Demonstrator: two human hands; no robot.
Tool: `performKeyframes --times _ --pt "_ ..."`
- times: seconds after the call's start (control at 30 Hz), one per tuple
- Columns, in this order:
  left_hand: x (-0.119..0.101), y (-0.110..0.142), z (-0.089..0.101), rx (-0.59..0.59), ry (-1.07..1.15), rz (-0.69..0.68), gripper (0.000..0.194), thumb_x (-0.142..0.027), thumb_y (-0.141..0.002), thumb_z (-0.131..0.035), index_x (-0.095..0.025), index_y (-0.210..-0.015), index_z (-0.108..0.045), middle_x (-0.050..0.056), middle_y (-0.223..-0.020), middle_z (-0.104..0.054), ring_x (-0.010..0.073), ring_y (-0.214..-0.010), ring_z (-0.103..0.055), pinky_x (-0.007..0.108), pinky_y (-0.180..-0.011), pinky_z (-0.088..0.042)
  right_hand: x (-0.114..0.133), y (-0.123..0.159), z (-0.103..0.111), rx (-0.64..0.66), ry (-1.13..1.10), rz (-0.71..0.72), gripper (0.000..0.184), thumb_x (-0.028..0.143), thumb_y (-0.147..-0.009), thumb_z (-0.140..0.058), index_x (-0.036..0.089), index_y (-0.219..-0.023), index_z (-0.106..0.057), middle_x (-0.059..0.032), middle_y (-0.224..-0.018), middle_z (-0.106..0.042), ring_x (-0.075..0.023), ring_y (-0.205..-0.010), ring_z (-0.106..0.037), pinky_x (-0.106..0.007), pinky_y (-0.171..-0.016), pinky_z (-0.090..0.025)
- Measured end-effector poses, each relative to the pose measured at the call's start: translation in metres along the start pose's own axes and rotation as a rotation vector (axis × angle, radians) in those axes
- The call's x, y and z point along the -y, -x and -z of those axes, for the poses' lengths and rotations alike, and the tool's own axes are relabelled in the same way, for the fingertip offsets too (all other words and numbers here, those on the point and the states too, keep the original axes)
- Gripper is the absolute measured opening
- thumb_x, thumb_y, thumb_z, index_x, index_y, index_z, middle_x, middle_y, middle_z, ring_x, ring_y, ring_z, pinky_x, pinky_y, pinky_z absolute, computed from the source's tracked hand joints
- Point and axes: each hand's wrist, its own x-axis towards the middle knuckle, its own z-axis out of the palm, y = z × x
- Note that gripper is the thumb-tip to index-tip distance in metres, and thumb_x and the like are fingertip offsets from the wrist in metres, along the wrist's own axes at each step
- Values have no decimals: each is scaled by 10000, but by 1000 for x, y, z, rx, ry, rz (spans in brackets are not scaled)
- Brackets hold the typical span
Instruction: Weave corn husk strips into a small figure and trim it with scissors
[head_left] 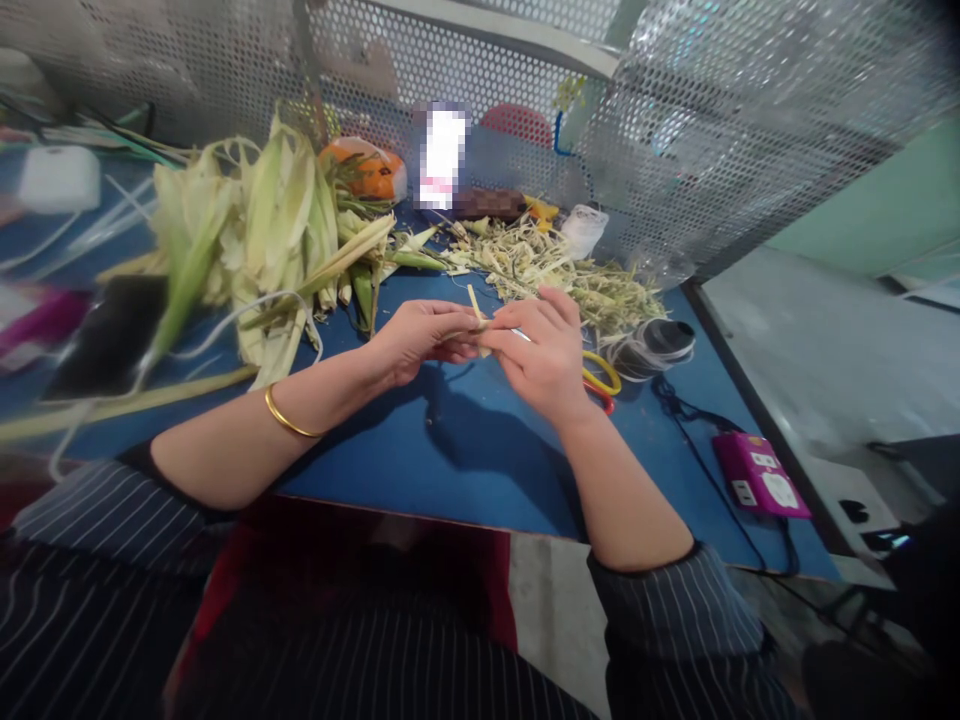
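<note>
My left hand (424, 342), with a gold bangle (289, 414) on its wrist, is closed in a pinch on a narrow pale strip of corn husk (475, 303). Fingertip to fingertip with it, my right hand (546, 350) pinches the same strip from the other side. A silvery sliver shows between the right fingers; I cannot tell whether it belongs to the scissors. Yellow and red scissor handles (604, 372) stick out behind the right wrist, their blades hidden. Corn husks (277, 215) are heaped beyond my left hand, and shredded husk pieces (532, 262) lie beyond my right.
A dark spool (652, 348) and a magenta power box (761, 475) with cables lie at the right of the blue table (480, 470). At the left are a black phone-like slab (109, 335) and white cords. Perforated metal mesh (480, 60) borders the back.
</note>
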Motion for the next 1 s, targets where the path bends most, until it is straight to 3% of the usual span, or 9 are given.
performKeyframes --times 0.07,0.17,0.27,0.33,0.53,0.63,0.73,0.83,1.0 --pt "0 2 -1 2 -65 -8 186 -277 -714 -761 -140 -833 -723 29 -655 -723 116 -586 -682 210 -587 -526 2 1 -3 -48 -89 -97 150 176 -891 -616 285 -830 -699 18 -895 -703 -154 -913 -646 -427 -1040 -395" --pt "1 2 -2 26 -142 -23 179 -287 -706 -757 -149 -816 -725 52 -693 -743 146 -610 -697 244 -591 -536 5 2 -7 -91 -315 -361 76 193 -851 -662 231 -791 -690 -30 -987 -708 -178 -956 -652 -390 -908 -473" --pt "2 2 -1 60 -201 -22 149 -272 -698 -746 -149 -782 -738 65 -671 -735 156 -594 -687 271 -602 -546 7 1 -7 -14 -553 -594 69 174 -800 -673 201 -740 -652 -22 -890 -721 -160 -819 -652 -331 -750 -492" --pt "2 1 -1 85 -227 -12 123 -262 -692 -740 -148 -740 -742 73 -662 -730 154 -583 -675 282 -608 -549 8 -1 -6 42 -622 -666 64 185 -779 -675 198 -728 -639 3 -789 -708 -134 -701 -607 -306 -679 -470" --pt "2 1 2 102 -192 -41 120 -277 -687 -747 -159 -708 -744 48 -631 -681 128 -563 -603 290 -615 -527 10 -5 -3 19 -662 -741 94 220 -750 -685 198 -712 -602 25 -698 -650 -102 -614 -528 -279 -615 -438" --pt "3 0 3 102 -214 -121 145 -309 -714 -734 -171 -745 -761 25 -649 -655 117 -589 -564 278 -633 -492 9 -5 -6 -13 -798 -825 169 231 -740 -700 212 -860 -583 48 -674 -613 -94 -567 -512 -263 -562 -424" --pt "6 -1 3 124 -243 -249 183 -315 -708 -772 -182 -834 -768 25 -802 -708 131 -749 -609 270 -755 -477 8 -4 -8 -84 -894 -840 313 224 -750 -691 224 -1039 -572 54 -716 -608 -102 -597 -549 -265 -578 -452" --pt "11 -1 -1 142 -167 -335 227 -311 -700 -808 -177 -872 -742 30 -905 -727 142 -863 -631 281 -847 -464 10 -2 -10 -131 -868 -834 213 226 -779 -664 215 -989 -630 37 -750 -606 -102 -639 -546 -270 -618 -467" --pt "18 -1 -7 78 -91 -307 210 -310 -721 -806 -165 -839 -710 14 -796 -700 115 -757 -619 266 -784 -472 17 -3 -11 -148 -806 -811 52 215 -804 -633 213 -854 -622 34 -747 -606 -108 -659 -542 -277 -652 -477"
